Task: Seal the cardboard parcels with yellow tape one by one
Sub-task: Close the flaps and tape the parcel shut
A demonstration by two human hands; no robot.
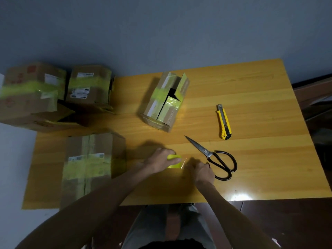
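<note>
Two hands on the tabletop (251, 97), just left of the scissors (208, 153). Left hand (159, 162): fingers (168, 152) curled over the yellow tape roll (174, 157), gripping it. Right hand (203, 172): fingers curled by the loose tape end, just beside the scissors handles; grip unclear. Open parcel (161, 106) beyond the scissors, flaps up. Taped parcel (89, 168) farther left, barcode label (86, 157) unreadable.

A wooden table (251, 90) with a glossy orange-yellow top, grained in long bands, fills the middle of the view. Its far edge stands near a plain blue-grey wall (161, 29). Left of the table the floor (12, 159) is pale grey; below its near edge lies a dark reddish-brown surface (269, 227). At the far right stands dark brown furniture (316, 94), too shadowed to make out. The light is dim, with one bright glare (239, 196) on the tabletop near the front edge.
</note>
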